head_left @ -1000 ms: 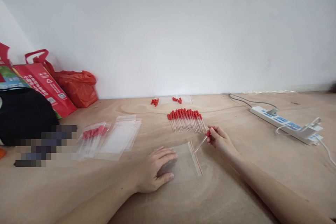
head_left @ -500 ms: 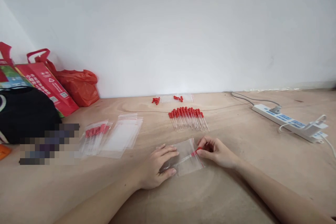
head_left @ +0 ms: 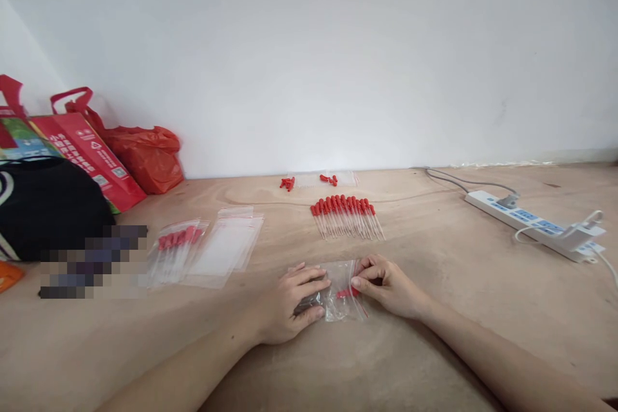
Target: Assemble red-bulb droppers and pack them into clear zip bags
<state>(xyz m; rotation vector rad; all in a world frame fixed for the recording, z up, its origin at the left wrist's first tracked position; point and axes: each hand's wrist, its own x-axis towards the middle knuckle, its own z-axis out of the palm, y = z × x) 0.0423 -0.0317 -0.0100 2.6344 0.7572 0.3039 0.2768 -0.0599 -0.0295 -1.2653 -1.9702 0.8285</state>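
A clear zip bag (head_left: 340,309) lies on the wooden table between my hands, its red-lined mouth toward the right. My left hand (head_left: 299,302) rests with spread fingers on the bag's left end. The fingers of my right hand (head_left: 381,283) pinch at the mouth, on the end of a red-topped dropper (head_left: 346,293) that lies mostly inside the bag. Beyond them is a row of several droppers with red bulbs (head_left: 342,205). To the left are a stack of flat clear bags (head_left: 219,254) and several bags holding red-topped droppers (head_left: 178,238).
Loose red bulbs (head_left: 288,183) and clear pieces lie near the wall. A white power strip (head_left: 526,222) with cables is at the right. Red bags (head_left: 149,158) and a black bag (head_left: 53,212) stand at the left, near a blurred patch.
My right hand has moved slightly left, and the red bulb is now further inside the bag. The bag's right part looks more crumpled. My left hand has stayed almost still.
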